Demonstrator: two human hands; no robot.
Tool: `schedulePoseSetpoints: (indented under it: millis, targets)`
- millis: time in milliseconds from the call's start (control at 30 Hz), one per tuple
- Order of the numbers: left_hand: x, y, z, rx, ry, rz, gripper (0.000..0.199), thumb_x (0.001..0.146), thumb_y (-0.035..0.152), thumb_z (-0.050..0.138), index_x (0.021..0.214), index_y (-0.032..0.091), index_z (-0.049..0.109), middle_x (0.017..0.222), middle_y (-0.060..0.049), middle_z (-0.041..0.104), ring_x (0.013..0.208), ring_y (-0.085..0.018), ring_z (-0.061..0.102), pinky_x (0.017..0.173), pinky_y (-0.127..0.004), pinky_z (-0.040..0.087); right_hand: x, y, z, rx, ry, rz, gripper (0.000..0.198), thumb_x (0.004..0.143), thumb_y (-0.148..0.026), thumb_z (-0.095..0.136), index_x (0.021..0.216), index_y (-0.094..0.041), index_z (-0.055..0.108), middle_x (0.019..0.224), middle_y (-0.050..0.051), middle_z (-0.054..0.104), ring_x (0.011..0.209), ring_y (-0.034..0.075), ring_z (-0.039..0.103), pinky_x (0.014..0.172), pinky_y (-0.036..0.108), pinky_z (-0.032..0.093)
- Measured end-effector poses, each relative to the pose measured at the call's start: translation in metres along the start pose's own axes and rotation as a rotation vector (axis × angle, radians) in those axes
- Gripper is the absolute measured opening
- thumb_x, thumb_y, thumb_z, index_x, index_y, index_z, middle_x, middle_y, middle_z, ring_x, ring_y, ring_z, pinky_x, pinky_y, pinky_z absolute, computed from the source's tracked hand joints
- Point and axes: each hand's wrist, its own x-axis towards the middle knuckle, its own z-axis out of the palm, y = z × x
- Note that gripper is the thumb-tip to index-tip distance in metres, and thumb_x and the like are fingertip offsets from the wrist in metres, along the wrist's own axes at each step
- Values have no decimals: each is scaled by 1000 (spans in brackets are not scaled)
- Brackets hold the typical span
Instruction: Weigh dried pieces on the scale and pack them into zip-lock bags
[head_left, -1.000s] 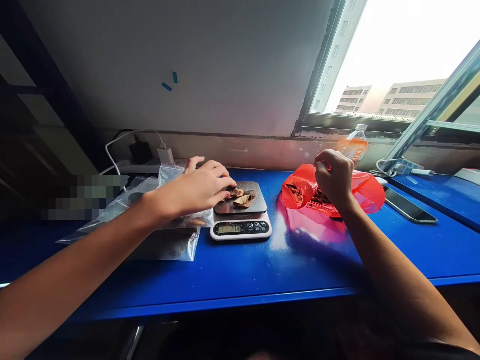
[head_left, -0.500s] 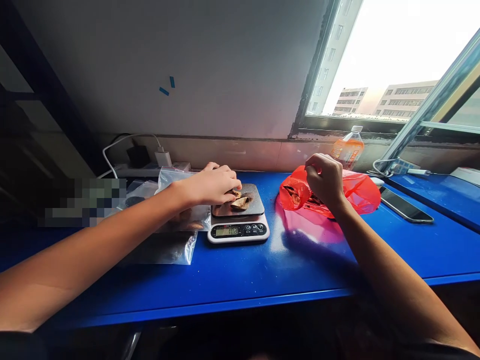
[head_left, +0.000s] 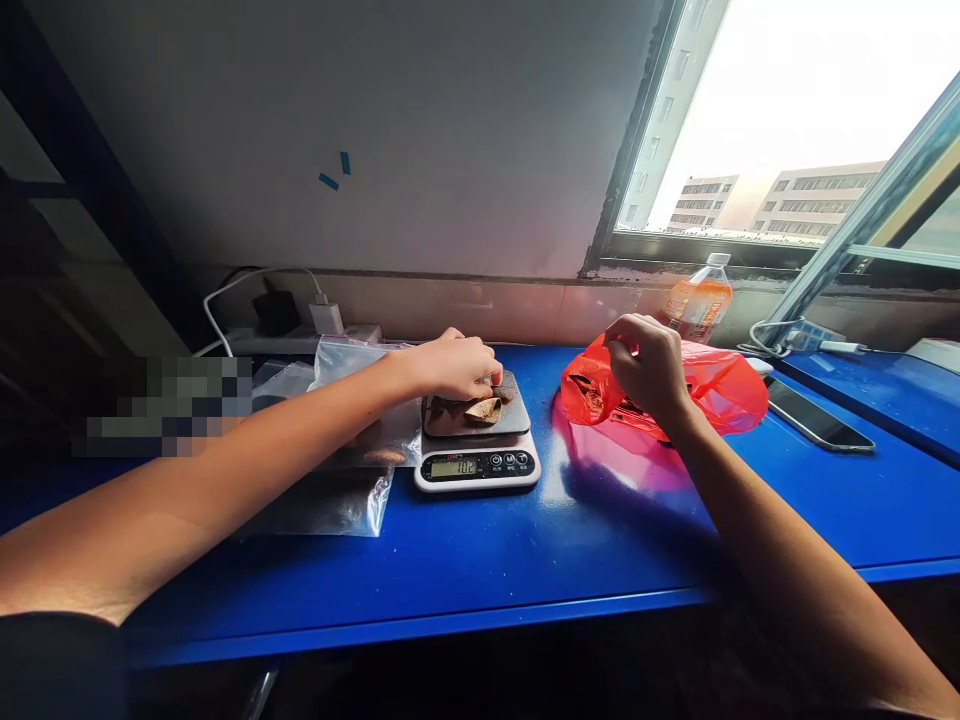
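Note:
My left hand (head_left: 461, 366) is over the steel plate of a small white digital scale (head_left: 478, 474), its fingers curled together at the brown pieces there. What lies between its fingertips is hidden. A curved, dry piece like dried peel or shell (head_left: 484, 411) rests on the plate just in front of the fingers, with brown crumbs beside it. To the right, my right hand (head_left: 646, 362) is closed on the upper edge of a red plastic bag (head_left: 727, 390). Dark brown dry pieces (head_left: 589, 393) show inside the bag's mouth, which faces left.
Clear zip bags (head_left: 360, 500) with brown contents lie left of the scale. A phone (head_left: 821, 415) lies right of the red bag. Behind it stands a bottle of orange drink (head_left: 701, 300). A white charger (head_left: 326, 318) and cable are by the wall.
My left hand has shifted slightly right and up over the plate, its fingers more drawn together. The scale's reading has changed slightly. My right hand stays at the bag.

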Motion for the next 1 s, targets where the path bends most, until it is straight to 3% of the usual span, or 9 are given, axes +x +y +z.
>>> schedulePoseSetpoints:
  millis: [300,533,700,800,1000]
  targets:
    - [-12,-8,-5,-54,-14,-68,30,84,41,55,106,27,68,105,-1,72,92,-19,64,75,-29,39,-1,-1,0,15,-12,-10,14,66,-10,47,61,-21,54,64,2,60,60,16,51,56,28,36]
    - [-16,-13,0,-138,-44,-144,31,84,31,50,109,28,67,105,-1,72,84,-17,64,66,-25,42,-2,-2,2,17,-40,-32,15,67,-10,47,62,-21,55,64,2,60,59,16,51,57,28,37]
    - [-16,-14,0,-193,-63,-152,36,79,43,57,111,28,66,101,-1,72,81,-18,64,63,-25,43,-3,0,3,19,-76,-37,15,68,-10,47,63,-21,56,65,2,60,60,15,52,58,28,37]
    - [-15,-15,1,-214,-62,-153,37,75,39,61,110,26,66,99,-2,72,80,-18,64,61,-24,42,-3,0,4,19,-77,-47,15,69,-10,47,64,-21,57,65,2,60,60,16,52,59,28,37]
    - [-12,-21,4,-269,-11,-110,33,81,33,56,111,23,66,102,-3,72,83,-16,65,67,-23,45,-3,0,5,18,-88,-41,15,69,-10,47,65,-21,57,65,2,61,61,16,52,59,28,38]
